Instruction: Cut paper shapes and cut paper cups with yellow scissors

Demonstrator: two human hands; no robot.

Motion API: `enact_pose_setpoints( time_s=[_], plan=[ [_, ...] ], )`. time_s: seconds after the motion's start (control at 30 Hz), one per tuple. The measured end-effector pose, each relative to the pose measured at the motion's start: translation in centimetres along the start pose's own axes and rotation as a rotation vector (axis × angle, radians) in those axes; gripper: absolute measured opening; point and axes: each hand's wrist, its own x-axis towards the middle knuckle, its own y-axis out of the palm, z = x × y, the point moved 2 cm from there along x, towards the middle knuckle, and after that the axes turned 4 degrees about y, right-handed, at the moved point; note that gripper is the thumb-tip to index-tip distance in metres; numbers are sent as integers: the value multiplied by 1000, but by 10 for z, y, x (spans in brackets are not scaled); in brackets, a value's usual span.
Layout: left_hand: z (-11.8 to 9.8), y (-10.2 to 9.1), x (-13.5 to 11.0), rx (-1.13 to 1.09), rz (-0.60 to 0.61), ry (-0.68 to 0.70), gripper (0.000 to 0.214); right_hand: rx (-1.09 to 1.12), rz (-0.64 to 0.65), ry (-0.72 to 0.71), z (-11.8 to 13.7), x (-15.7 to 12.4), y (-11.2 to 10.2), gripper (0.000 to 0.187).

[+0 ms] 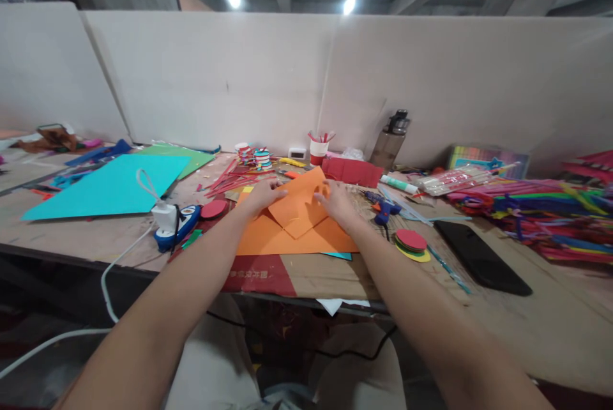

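Observation:
In front of me is a smaller piece of orange paper point(297, 209), tilted up over a larger orange sheet point(268, 242) that lies flat on cardboard. My left hand point(261, 197) grips the small piece at its left edge, thumb and fingers closed. On the opposite side my right hand point(339, 203) has its fingers curled round the right edge, where the paper bends. A sliver of blue paper shows under the large sheet's front edge. Just right of my right hand lies a blue glue gun point(384, 211).
A turquoise sheet point(115, 188) and a blue power strip point(178, 231) with a white plug lie left. To the right are round paper discs point(410, 241), a black phone point(481, 258) and pipe cleaners point(550, 221). Behind stand a paper cup point(318, 152) and a bottle point(389, 142).

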Motion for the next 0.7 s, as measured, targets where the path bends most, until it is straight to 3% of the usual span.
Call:
enact_pose_setpoints(
  time_s=[0.1, 0.2, 0.27, 0.37, 0.43, 0.53, 0.6, 0.7],
  plan=[
    [-7, 2, -1, -320, 40, -48, 30, 145, -249, 205, -8, 5, -9, 72],
    [-16, 2, -1, -487, 5, 20, 38, 509, -378, 369, -18, 12, -13, 82],
    [-22, 1, -4, -506, 26, 80, 38, 889, -264, 383, -22, 16, -11, 68],
    [-31, 0, -11, -447, 225, 90, 40, 1310, 3, 263, -18, 19, -8, 42],
    [-35, 0, -16, -434, 365, 51, 46, 1373, 10, 149, -13, 17, -10, 37],
    [-34, -1, -18, -451, 407, -55, 47, 1310, 9, -22, -3, 13, -13, 41],
    [-32, -4, -13, -485, 317, -95, 40, 1248, 50, -78, 2, 10, -16, 47],
    [-33, -14, -1, -652, 14, 23, 28, 1072, 147, -100, 7, 6, -23, 58]
  ],
)
